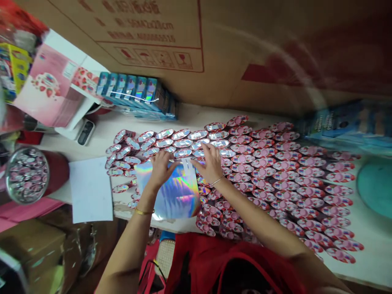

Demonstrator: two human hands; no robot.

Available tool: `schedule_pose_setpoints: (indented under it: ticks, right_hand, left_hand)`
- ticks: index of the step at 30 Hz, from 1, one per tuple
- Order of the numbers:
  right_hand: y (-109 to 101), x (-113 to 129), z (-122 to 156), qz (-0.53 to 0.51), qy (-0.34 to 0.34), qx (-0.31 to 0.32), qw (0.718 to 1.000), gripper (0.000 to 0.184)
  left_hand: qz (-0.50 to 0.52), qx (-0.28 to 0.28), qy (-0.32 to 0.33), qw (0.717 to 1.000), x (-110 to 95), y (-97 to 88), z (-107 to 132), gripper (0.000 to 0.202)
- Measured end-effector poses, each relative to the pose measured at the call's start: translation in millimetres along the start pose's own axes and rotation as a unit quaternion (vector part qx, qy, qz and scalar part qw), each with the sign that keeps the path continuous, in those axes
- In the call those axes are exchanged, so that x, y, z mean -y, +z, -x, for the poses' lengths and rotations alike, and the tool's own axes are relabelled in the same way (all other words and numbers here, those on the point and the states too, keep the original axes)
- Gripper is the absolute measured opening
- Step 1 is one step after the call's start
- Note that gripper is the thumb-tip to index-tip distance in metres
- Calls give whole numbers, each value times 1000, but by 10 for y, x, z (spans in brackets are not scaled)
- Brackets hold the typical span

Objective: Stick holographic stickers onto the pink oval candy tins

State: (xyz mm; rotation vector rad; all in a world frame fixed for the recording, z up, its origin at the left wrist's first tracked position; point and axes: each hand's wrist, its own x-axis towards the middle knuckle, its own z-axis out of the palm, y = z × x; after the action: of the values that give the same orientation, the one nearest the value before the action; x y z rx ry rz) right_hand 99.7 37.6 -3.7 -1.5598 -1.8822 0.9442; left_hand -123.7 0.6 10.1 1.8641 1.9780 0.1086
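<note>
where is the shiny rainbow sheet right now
In the head view, the shiny rainbow sheet is just left of centre, its top edge by the left hand and right hand, with the white paper off to its left.

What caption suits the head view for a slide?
Left hand and right hand at a shiny sheet's top edge, among rows of packets.

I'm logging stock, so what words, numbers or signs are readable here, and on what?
"56X42x28cm", apparently: large carton.
"4000065516", digits uncertain: same carton.
Signs: umbrella and glass, same carton.
Too blurred or small: carton's other characters; print on blue boxes, pink packaging, small oval packs.
</note>
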Motion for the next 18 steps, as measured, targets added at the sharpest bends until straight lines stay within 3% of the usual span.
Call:
schedule_pose_setpoints:
  ticks: [3,7,14,18]
  right_hand:
    - [204,66,-56,-135,25,62,989,46]
    - [366,67,-75,-332,90,124,931,40]
    - [483,109,-100,-374,152,88,911,38]
    - [534,80,-137,-370,171,71,911,39]
  left_hand:
    - [69,-13,37,997,-32,-46,-20,20]
    - [33,-44,105,993,-98,-109,-67,25]
    - [-13,-139,154,978,-146,46,32,19]
    - [5,-125,185,975,-176,100,359,13]
